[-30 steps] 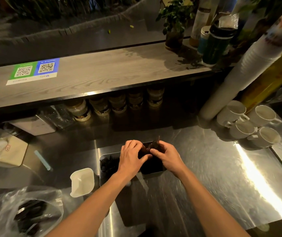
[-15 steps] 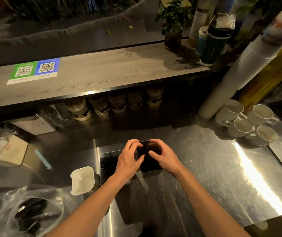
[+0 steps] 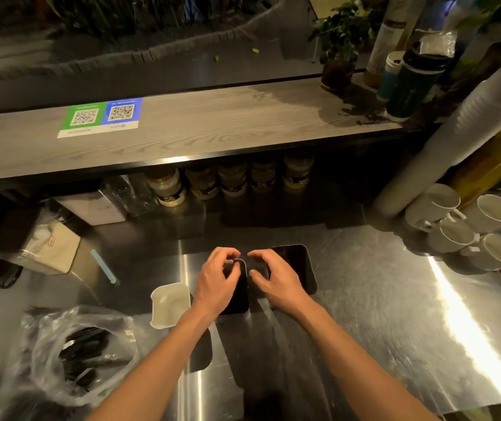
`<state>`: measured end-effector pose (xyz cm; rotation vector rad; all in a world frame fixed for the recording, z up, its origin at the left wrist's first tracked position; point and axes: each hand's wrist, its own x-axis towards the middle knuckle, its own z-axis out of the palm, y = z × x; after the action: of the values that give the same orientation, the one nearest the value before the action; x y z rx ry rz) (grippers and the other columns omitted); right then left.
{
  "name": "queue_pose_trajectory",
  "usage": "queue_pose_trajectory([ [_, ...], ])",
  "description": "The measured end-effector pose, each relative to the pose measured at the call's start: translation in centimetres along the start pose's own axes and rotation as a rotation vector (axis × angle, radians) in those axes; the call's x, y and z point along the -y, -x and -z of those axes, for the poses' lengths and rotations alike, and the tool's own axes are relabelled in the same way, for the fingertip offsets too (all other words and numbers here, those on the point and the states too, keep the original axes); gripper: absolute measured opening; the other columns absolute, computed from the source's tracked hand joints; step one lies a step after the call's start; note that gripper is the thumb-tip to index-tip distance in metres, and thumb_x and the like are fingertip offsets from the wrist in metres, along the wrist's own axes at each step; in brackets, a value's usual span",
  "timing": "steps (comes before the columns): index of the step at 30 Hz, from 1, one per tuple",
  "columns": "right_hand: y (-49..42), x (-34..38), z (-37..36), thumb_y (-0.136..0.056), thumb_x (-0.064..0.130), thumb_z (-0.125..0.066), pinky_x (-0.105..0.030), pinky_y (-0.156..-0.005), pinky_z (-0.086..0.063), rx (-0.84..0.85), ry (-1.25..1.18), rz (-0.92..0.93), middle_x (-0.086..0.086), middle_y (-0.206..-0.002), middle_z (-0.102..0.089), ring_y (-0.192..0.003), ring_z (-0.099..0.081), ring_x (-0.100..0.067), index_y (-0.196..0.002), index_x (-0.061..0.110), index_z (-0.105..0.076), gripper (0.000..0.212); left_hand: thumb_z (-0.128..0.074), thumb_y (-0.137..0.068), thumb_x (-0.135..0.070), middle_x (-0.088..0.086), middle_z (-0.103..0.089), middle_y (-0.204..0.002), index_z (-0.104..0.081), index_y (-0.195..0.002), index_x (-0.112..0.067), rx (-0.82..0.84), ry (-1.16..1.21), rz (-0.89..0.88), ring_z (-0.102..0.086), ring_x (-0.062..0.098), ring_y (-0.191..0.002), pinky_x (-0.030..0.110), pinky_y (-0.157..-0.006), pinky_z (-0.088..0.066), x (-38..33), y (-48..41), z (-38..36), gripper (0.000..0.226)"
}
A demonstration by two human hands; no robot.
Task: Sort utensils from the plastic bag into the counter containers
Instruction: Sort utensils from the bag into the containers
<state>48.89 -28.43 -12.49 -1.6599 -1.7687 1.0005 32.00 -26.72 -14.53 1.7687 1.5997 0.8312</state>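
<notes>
Green-and-blue QR sticker (image 3: pixel 100 117), white mugs (image 3: pixel 452 235), black utensils (image 3: pixel 82 354).

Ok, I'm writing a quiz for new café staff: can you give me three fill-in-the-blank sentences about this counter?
The clear plastic bag of black utensils lies on the person's ____ side.
____ white mugs are grouped on the steel counter.
The QR sticker on the wooden shelf is green and ____.
Missing words: left; four; blue.

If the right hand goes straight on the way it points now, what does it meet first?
Probably the left hand, which sits just ahead of the right hand above the metal containers; depth is unclear.
</notes>
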Motion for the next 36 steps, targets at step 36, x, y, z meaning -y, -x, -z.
queue_pose_trajectory([
  [36, -1.7, 12.4, -14.5, -0.099, 0.034, -0.055, -0.026, -0.090, -0.045, 0.145, 0.327, 0.095, 0.010, -0.117, -0.064, -0.108, -0.057, -0.008, -0.118, 0.027, -0.065, 0.023, -0.065, -0.096, -0.024, -0.012, -0.063, -0.099, -0.064, -0.104, -0.025, 0.026, -0.060, 0.174, -0.063, 0.007, -0.088, 0.016, -0.075, -0.049, 11.7, 5.8, 14.5, 0.008],
])
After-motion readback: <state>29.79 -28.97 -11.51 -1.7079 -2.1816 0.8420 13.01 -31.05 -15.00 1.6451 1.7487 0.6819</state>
